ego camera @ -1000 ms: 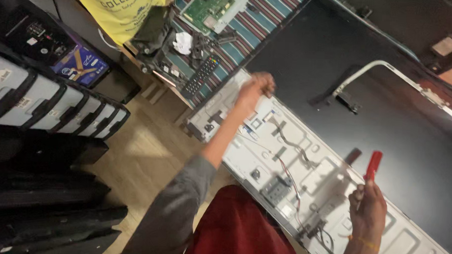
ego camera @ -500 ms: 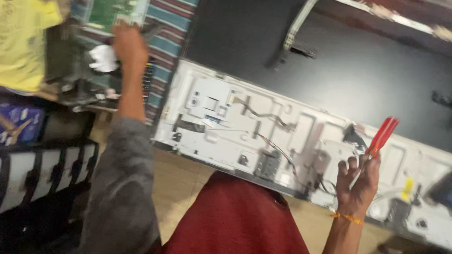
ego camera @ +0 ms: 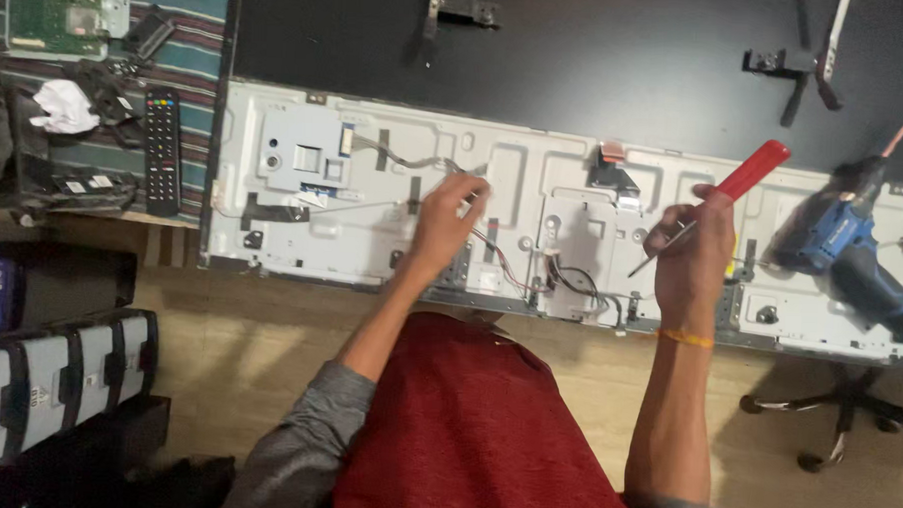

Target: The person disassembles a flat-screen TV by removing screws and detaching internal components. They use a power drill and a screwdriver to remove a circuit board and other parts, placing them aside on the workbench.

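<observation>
The left hand [ego camera: 443,222] had come back from the cluttered striped cloth [ego camera: 194,35], where it was half a second before, and settled on the back of the white metal panel [ego camera: 303,194], fingertips pinched over the thin wires near the panel's middle. Whether the left grip actually held anything small could not be told; the fingers curled down and hid it. So the reach away was over and both hands were on the panel again.

The right hand [ego camera: 694,254] stayed wrapped shut round a screwdriver [ego camera: 719,198], red plastic handle up and slim steel shaft angled down-left, tip just above the panel and not clearly touching it.

The panel itself was long, pressed sheet metal, ribbed and stamped, with red and black wires [ego camera: 506,266] looping across it and a flat grey ribbon [ego camera: 395,157] near its left end. A blue cordless drill [ego camera: 852,253] lay on its right end. Off the left edge, on the cloth, sat a black remote control [ego camera: 162,139], a crumpled white paper [ego camera: 64,105] and a green circuit board [ego camera: 50,10].
</observation>
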